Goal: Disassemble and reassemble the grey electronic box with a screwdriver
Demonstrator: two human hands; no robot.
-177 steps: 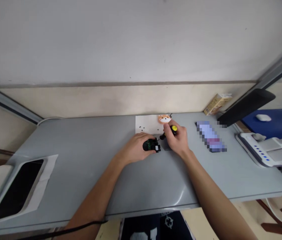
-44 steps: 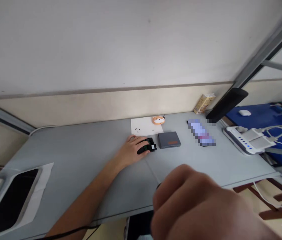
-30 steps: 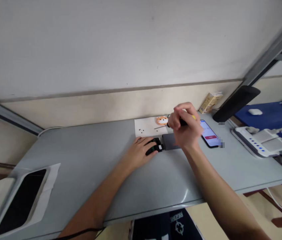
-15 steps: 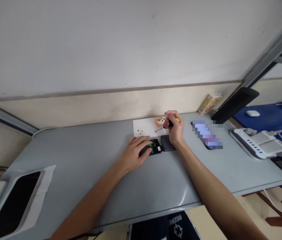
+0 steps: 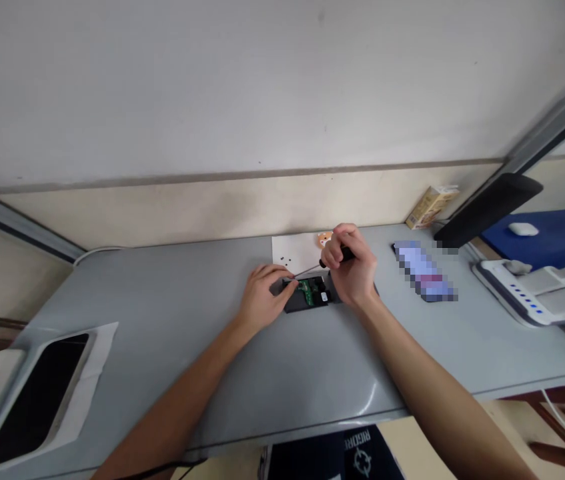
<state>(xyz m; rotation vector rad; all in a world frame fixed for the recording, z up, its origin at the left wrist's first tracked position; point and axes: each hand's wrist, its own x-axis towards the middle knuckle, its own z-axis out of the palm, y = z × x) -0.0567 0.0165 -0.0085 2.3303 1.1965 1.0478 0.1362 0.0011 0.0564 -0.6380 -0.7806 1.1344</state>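
Observation:
A small black device (image 5: 308, 300) with a green circuit board lies open on the grey table (image 5: 172, 313). My left hand (image 5: 262, 297) grips its left end with curled fingers. My right hand (image 5: 351, 270) is closed round a black-handled screwdriver (image 5: 312, 268), whose thin shaft slants down-left to the device's left part. A grey box lies behind my right hand, mostly hidden.
A white paper sheet (image 5: 292, 250) with tiny black screws lies behind the device, beside an orange animal-face trinket (image 5: 324, 237). A phone (image 5: 425, 273) lies to the right, then a white power strip (image 5: 527, 297), a black stand and a yellow carton (image 5: 431, 205). A black tablet lies at far left.
My right hand came down from above the paper and brought the screwdriver tip onto the device. My left hand slid to the device's left end, uncovering the board.

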